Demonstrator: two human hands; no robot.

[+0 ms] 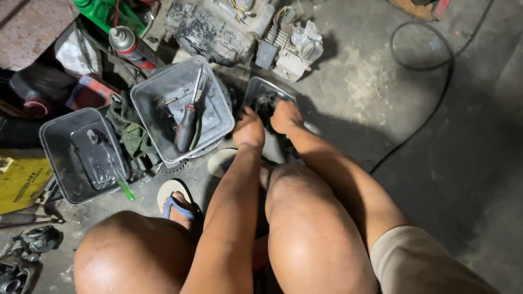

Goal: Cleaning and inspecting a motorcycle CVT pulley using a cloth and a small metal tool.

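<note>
I squat on a concrete floor, knees in the foreground. My left hand and my right hand are close together, both gripping a dark, greasy engine part over a small metal tray. The fingers curl around the part and hide most of it. Left of my hands lies a square metal tray holding a red-handled screwdriver and other small tools.
A second tray with a dark part and a green-handled brush sits at left. A dirty engine block, a spray can, a rag and a black cable surround me. My sandalled foot rests below the trays.
</note>
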